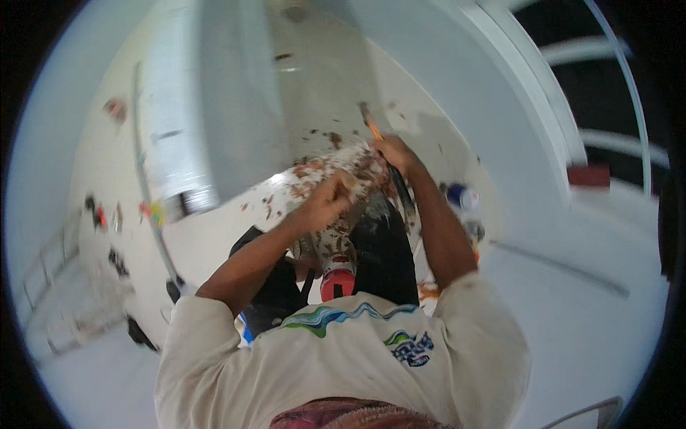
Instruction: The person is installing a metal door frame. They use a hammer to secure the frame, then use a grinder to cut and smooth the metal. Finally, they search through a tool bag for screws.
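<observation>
right hand (395, 151) grips an orange-handled scraper (371, 123); left hand (330, 202) pinches the paint-flecked white board (336, 168). a slip could gouge those fingers.

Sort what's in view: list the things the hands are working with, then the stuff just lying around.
In use:
- left hand on the speckled white board
- right hand, grip closed on an orange-handled tool

Lying about:
- blue-and-white can
- red-and-white container
- long pole
- red block

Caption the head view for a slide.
Right hand works an orange-handled tool on a flaking white surface; left hand presses beside it.
</observation>
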